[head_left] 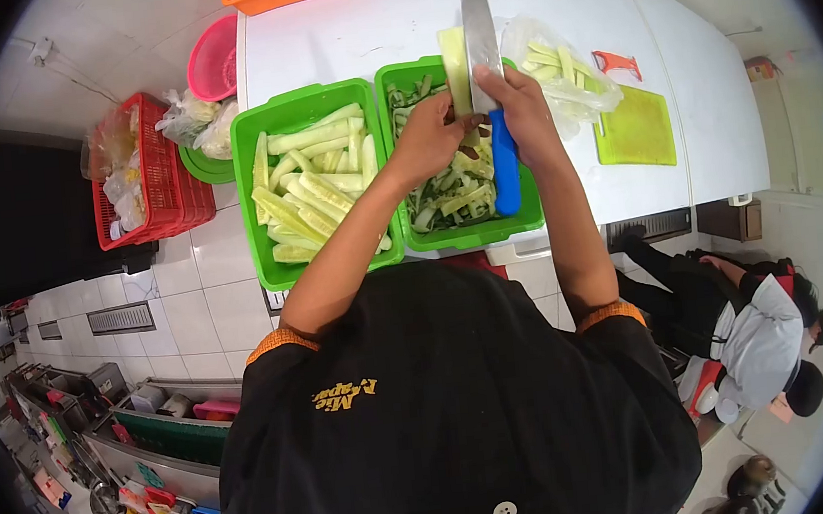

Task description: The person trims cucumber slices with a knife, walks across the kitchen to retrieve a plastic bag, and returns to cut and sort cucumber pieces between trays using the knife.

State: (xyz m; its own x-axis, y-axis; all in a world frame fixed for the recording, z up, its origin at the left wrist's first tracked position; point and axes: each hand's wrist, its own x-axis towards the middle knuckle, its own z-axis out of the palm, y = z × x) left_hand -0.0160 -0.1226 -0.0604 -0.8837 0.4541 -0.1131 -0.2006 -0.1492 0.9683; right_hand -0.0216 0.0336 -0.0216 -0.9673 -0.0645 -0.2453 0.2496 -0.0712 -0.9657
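Observation:
My left hand (428,141) grips a long pale green cucumber piece (454,62), held upright over the right green bin. A large knife (481,31) with a blue handle is in my right hand (519,110), its blade pointing away from me alongside the cucumber piece. Beneath both hands, the right green bin (476,237) contains cucumber peels and scraps (446,200). Beside it on the left, another green bin (305,98) holds many peeled cucumber lengths (314,202). The fingertips of my left hand are partly hidden.
On the white table (314,40), a plastic bag (564,97) of cucumber pieces lies right of the bins, near a yellow-green cutting board (637,129) and an orange peeler (617,65). A red crate (154,172) stands at left. Another person (761,334) is at lower right.

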